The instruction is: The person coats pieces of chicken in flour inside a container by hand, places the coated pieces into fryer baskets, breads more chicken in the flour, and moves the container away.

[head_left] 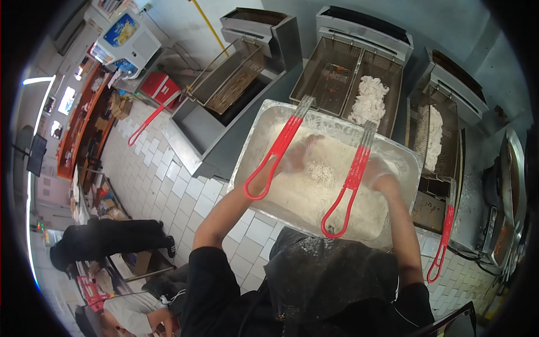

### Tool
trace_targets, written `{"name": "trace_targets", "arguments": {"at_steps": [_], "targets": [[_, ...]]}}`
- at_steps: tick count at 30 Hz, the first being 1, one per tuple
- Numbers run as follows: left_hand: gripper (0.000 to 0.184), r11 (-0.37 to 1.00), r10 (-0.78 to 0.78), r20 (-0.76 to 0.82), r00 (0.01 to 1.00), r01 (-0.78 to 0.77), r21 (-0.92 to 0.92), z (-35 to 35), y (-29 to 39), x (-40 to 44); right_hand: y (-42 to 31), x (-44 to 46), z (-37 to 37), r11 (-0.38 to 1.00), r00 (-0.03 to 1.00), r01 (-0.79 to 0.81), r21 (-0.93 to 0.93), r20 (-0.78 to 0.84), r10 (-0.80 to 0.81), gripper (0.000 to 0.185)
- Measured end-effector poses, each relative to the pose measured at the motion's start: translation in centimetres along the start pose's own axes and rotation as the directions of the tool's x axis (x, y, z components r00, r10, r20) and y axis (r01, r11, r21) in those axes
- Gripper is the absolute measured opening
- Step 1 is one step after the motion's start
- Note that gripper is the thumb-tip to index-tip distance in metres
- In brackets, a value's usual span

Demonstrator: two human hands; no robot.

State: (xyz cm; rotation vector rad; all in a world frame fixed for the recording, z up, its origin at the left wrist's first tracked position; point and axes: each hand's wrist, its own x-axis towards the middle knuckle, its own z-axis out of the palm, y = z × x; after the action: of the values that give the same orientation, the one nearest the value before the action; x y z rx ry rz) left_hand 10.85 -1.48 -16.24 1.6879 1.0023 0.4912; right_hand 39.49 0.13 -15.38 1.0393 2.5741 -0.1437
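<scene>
1. Both hands work inside the deep metal pan (245, 163), which holds a broad bed of pale flour (303, 197). A lumpy, crumbly clump (319, 171) lies in it, between the hands.
2. The left hand (297, 155) is in the flour left of the clump, blurred; I cannot tell whether it is gripping anything. The right hand (378, 172) is just right of one handle, also blurred, its grip equally unclear.
3. The step looks like tossing or sifting flour by hand. Lifting from beneath with loose fingers and letting it fall should coat evenly; rubbing lumps apart gently would help.
4. Two red handles, the left handle (279, 147) and the right handle (355, 174), reach over the pan. Low wrists and short strokes would avoid knocking them.
5. Just beyond the pan, the central left fry basket (319, 59) holds a few brown crumbs (338, 69); the central right fry basket (394, 73) holds white floured pieces (369, 96).
6. The far-right fry basket (449, 124) holds another long, pale floured mass (433, 140).
</scene>
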Motion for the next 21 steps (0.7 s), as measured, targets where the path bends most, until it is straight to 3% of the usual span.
{"name": "trace_targets", "arguments": {"at_steps": [1, 2, 3, 6, 7, 10, 12, 13, 14, 16, 19, 21], "targets": [[0.072, 0.935, -0.026, -0.055, 0.998, 0.044, 0.352, -0.5, -1.6, 0.8, -0.8, 2.1, 2.1, 0.993, 0.995, 0.102, -0.062, 0.021, -0.101, 0.019], [0.075, 0.748, -0.035, -0.110, 0.993, 0.099, 0.656, -0.2, -2.8, 1.1, -1.9, 4.3, 4.4, 0.983, 0.985, 0.159, -0.088, -0.047, -0.164, 0.016], [0.077, 0.578, 0.057, -0.037, 0.998, -0.002, 0.816, 1.1, -3.3, 1.0, -2.9, 6.2, 7.2, 0.978, 0.967, 0.174, -0.111, -0.167, -0.191, 0.014], [0.083, 0.295, -0.185, 0.083, 0.979, -0.025, 0.955, 4.6, -2.2, 1.3, -4.1, 9.6, 13.6, 0.972, 0.879, 0.131, -0.196, -0.431, -0.206, 0.016], [0.081, 0.338, -0.137, 0.108, 0.985, -0.056, 0.939, 5.3, -4.4, 1.2, -4.3, 9.7, 14.6, 0.973, 0.864, 0.134, -0.189, -0.458, -0.208, 0.018], [0.072, 0.689, -0.302, 0.235, 0.924, 0.042, 0.723, 4.9, -1.2, -1.4, -6.1, 2.2, 2.7, 0.927, 0.956, 0.245, 0.283, -0.232, -0.182, 0.022], [0.067, 0.863, -0.261, 0.347, 0.901, 0.056, 0.503, 3.7, -0.1, -3.5, -6.9, -1.2, 0.6, 0.886, 0.979, 0.137, 0.443, 0.073, -0.188, 0.026], [0.064, 0.926, -0.200, 0.395, 0.896, 0.041, 0.375, 2.9, -0.1, -4.4, -6.2, -1.0, 4.2, 0.930, 0.962, 0.272, 0.245, -0.034, -0.273, 0.026], [0.059, 0.957, -0.065, 0.343, 0.937, -0.038, 0.286, 2.3, -0.8, -5.3, -4.5, -0.1, 10.8, 0.925, 0.921, 0.378, 0.030, -0.116, -0.373, 0.026], [0.054, 0.973, 0.051, 0.245, 0.968, -0.104, 0.205, 2.4, -1.5, -6.3, -4.2, -0.1, 14.3, 0.906, 0.892, 0.423, -0.018, -0.165, -0.420, 0.027], [0.051, 0.934, 0.031, 0.140, 0.990, -0.078, 0.349, 3.9, -2.0, -7.1, -6.4, -2.3, 9.7, 0.844, 0.968, 0.247, 0.477, -0.078, -0.239, 0.033], [0.051, 0.798, 0.082, 0.053, 0.995, -0.098, 0.595, 6.3, -4.1, -6.2, -6.8, -3.1, 6.5, 0.702, 0.988, 0.123, 0.701, -0.017, -0.156, 0.035]]}}
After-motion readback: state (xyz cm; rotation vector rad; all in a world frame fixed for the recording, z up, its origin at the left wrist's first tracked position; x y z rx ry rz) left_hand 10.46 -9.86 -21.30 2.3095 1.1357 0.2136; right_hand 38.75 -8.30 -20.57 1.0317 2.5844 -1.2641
